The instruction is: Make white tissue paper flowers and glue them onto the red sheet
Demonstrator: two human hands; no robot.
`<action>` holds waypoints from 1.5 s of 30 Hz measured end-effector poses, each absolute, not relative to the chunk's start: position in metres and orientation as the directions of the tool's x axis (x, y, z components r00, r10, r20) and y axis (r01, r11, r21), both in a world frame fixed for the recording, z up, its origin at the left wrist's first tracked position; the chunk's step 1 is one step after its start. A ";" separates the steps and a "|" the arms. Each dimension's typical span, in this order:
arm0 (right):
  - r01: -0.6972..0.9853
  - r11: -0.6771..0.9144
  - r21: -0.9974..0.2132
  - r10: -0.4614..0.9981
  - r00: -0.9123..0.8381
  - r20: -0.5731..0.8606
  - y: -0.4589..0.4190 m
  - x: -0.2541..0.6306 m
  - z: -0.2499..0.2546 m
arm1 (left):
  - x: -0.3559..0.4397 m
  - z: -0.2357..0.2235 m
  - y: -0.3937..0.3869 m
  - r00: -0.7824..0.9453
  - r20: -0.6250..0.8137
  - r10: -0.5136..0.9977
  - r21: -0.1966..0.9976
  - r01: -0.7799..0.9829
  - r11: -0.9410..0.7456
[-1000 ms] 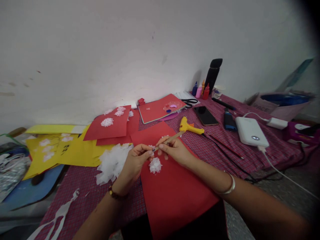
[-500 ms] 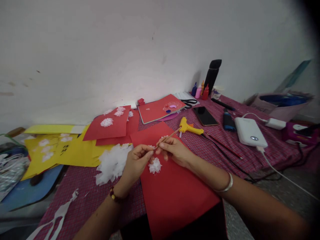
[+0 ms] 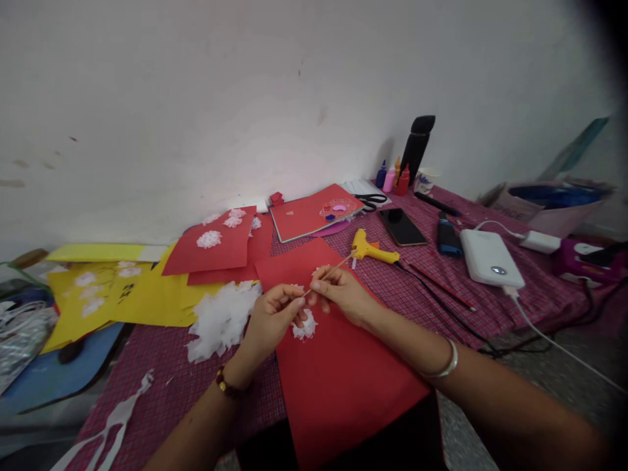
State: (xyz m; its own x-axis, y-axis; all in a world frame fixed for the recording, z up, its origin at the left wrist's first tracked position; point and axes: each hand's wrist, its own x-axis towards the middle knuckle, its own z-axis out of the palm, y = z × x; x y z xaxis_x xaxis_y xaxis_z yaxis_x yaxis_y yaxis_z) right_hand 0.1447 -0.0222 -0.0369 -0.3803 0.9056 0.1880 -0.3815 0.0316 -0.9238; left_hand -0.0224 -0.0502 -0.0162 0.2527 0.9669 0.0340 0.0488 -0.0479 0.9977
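Observation:
My right hand (image 3: 343, 292) is closed on a thin wooden stick (image 3: 336, 267) that points up and right toward the yellow glue gun (image 3: 373, 249). My left hand (image 3: 272, 318) pinches something small and white at the stick's near tip; I cannot make it out. Both hands hover over a red paper sheet (image 3: 338, 366). A white tissue flower (image 3: 307, 327) lies on that sheet just under my left fingers. A pile of white tissue pieces (image 3: 220, 318) sits left of my left hand.
Red sheets with white flowers (image 3: 216, 245) and yellow sheets (image 3: 122, 291) lie at left. A red card (image 3: 314, 212), scissors (image 3: 371, 199), phone (image 3: 403, 226), small colour bottles (image 3: 392, 178), a black bottle (image 3: 417, 149), a white power bank (image 3: 490, 258) with cable and a box (image 3: 549, 203) stand at right.
The stick has tilted and now shows edge-on, thinner. My hands have shifted slightly, and my left fingers now cover part of the tissue flower.

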 end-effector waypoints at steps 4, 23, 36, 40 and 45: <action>-0.339 0.052 -0.939 0.889 -0.413 0.198 -0.023 0.144 -0.034 | -0.023 -0.018 -0.050 0.284 0.015 0.959 0.999 0.043 -0.028; -0.094 0.032 -0.995 0.876 -0.476 0.073 -0.026 0.145 -0.040 | -0.030 -0.027 -0.040 0.291 -0.014 0.956 0.986 0.161 -0.034; -0.013 0.120 -0.993 0.846 -0.522 0.108 -0.031 0.145 -0.038 | -0.033 -0.034 -0.038 0.322 -0.021 0.947 0.982 0.185 -0.041; 0.034 0.178 -0.983 0.834 -0.536 0.132 -0.033 0.145 -0.039 | -0.033 -0.035 -0.039 0.335 -0.009 0.942 0.970 0.234 -0.073; 0.065 0.259 -0.964 0.821 -0.541 0.184 -0.033 0.146 -0.039 | -0.031 -0.033 -0.041 0.353 -0.026 0.935 0.960 0.270 -0.075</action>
